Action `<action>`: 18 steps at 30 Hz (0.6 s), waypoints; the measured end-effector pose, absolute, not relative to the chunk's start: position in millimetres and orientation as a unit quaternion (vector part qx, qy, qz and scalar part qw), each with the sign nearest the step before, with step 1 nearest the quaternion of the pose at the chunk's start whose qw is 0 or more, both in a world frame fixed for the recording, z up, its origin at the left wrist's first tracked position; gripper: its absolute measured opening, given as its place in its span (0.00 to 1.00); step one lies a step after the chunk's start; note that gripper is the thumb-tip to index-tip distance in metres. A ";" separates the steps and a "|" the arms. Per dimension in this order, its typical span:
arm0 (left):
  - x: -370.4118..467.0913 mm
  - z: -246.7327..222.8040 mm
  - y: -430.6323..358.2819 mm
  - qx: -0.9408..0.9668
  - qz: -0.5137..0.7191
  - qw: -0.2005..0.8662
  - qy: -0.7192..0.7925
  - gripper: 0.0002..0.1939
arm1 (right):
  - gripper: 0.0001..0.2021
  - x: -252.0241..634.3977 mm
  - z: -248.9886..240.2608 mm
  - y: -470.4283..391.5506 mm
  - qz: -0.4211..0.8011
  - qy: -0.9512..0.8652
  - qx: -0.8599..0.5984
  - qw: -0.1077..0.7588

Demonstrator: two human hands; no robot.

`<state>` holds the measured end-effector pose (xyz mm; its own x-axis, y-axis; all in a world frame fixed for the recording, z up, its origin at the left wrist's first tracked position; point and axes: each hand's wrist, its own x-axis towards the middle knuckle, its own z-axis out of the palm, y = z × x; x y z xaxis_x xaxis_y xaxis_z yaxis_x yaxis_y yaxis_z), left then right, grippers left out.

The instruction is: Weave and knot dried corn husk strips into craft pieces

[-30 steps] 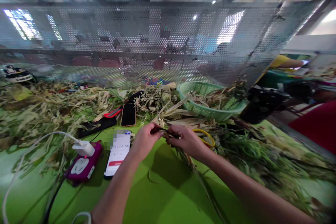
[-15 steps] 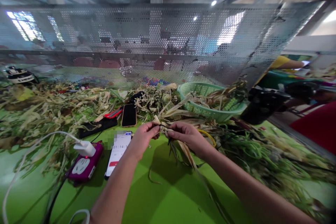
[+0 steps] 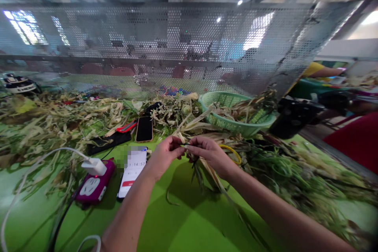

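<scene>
Over the green table (image 3: pixel 183 220), my left hand (image 3: pixel 165 156) and my right hand (image 3: pixel 208 154) meet almost fingertip to fingertip. Both are closed in a pinch on a thin dark strip (image 3: pixel 184 144) that runs between them; whether it is leaf or cord I cannot make out. Pale dried husk (image 3: pixel 181 138) rises just behind the fingers. Long dry leaves (image 3: pixel 217 179) trail below my right hand toward the front. A yellow ring-like piece (image 3: pixel 234 155) lies beyond my right wrist. The fingers hide part of the strip.
A green plastic basket (image 3: pixel 236 128) with dry leaves stands behind. At left are a lit phone (image 3: pixel 132 175), a dark phone (image 3: pixel 144 129), a purple power box (image 3: pixel 96 187) with cables and a red cutter (image 3: pixel 126 126). Plant heaps line both sides. A perforated metal screen (image 3: pixel 147 47) stands at the back.
My hands have drawn closer together, the left shifting slightly right. The pale piece between the fingers has dropped from sight, and the dark strip shows between the fingertips.
</scene>
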<state>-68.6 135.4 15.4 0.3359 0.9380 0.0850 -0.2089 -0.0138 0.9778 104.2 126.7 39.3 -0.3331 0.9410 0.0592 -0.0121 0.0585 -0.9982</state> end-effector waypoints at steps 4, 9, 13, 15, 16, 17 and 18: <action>-68.2 14.1 135.2 0.537 0.459 0.613 0.354 0.15 | 0.10 101.9 38.6 125.2 0.575 -0.566 -0.389 0.445; -68.4 15.1 134.9 0.586 0.433 0.592 0.345 0.08 | 0.06 100.3 34.3 124.7 0.597 -0.529 -0.376 0.471; -68.1 14.9 134.6 0.635 0.416 0.549 0.350 0.05 | 0.04 100.1 31.3 123.8 0.619 -0.490 -0.376 0.486; -68.1 14.8 134.4 0.656 0.413 0.524 0.353 0.05 | 0.05 100.0 31.1 122.8 0.631 -0.467 -0.379 0.491; -68.1 14.8 134.2 0.665 0.412 0.512 0.356 0.06 | 0.05 99.9 31.2 122.4 0.635 -0.457 -0.381 0.493; -68.1 14.8 134.1 0.672 0.411 0.499 0.360 0.07 | 0.05 99.9 31.5 122.0 0.637 -0.451 -0.383 0.494; -68.1 14.6 134.1 0.678 0.411 0.488 0.365 0.08 | 0.06 100.0 31.7 121.9 0.639 -0.448 -0.385 0.493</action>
